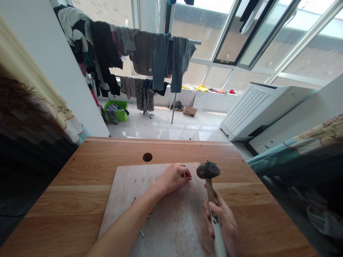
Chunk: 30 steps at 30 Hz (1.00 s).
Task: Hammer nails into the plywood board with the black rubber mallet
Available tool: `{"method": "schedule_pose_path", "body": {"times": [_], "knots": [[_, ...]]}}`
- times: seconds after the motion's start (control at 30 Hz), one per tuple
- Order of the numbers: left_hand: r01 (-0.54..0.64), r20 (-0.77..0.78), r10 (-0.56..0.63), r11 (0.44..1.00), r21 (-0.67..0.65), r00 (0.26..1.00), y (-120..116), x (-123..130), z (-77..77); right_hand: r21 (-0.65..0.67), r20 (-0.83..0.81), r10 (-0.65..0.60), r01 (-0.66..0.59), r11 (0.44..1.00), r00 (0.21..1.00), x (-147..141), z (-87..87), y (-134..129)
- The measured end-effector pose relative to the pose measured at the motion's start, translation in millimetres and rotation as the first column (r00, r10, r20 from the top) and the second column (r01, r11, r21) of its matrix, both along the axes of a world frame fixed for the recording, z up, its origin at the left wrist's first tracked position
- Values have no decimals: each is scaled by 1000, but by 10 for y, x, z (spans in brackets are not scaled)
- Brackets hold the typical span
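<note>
My right hand is wrapped round the handle of a hammer, its dark, rounded head raised above the right edge of a thin board. Over the board's far right part, my left hand is closed in a pinch, and what looks like a small nail shows at the fingertips, mostly hidden. Several loose metal nails lie on the board beside and partly behind my left forearm. A row of small dark dots marks the board left of that hand; whether they are holes or nail heads I cannot tell.
The board lies on a wooden table with a round hole near its far edge. Beyond are a drying rack with clothes, a green basket and a white cabinet. Curtains hang at both sides.
</note>
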<state>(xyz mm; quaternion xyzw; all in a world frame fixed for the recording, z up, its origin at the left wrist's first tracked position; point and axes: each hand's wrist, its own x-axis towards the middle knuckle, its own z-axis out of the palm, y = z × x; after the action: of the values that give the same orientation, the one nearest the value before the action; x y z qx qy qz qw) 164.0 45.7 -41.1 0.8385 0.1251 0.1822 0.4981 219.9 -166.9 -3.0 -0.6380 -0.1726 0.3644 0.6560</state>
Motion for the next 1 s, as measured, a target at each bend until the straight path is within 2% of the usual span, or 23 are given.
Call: {"method": "schedule_pose_path", "body": {"times": [0.3, 0.43, 0.63, 0.77, 0.9, 1.0], "knots": [[-28, -26, 29, 999, 43, 999, -15, 6, 5, 17, -72, -9, 10, 1000, 997, -180, 145, 35], [-15, -29, 16, 999, 49, 999, -11, 6, 6, -42, -69, -4, 1, 999, 998, -180, 92, 30], [-29, -20, 31, 997, 68, 999, -11, 4, 23, 13, -57, 74, -74, 997, 996, -118, -24, -7], [-15, -29, 17, 998, 67, 999, -17, 1, 39, -34, -13, 74, -75, 997, 997, -113, -17, 6], [-31, -34, 33, 998, 62, 999, -21, -2, 54, 54, -44, 80, -77, 996, 996, -116, -10, 9], [-20, -38, 23, 997, 81, 999, -18, -4, 57, -8, -13, 135, -135, 991, 991, -110, -33, 2]]}}
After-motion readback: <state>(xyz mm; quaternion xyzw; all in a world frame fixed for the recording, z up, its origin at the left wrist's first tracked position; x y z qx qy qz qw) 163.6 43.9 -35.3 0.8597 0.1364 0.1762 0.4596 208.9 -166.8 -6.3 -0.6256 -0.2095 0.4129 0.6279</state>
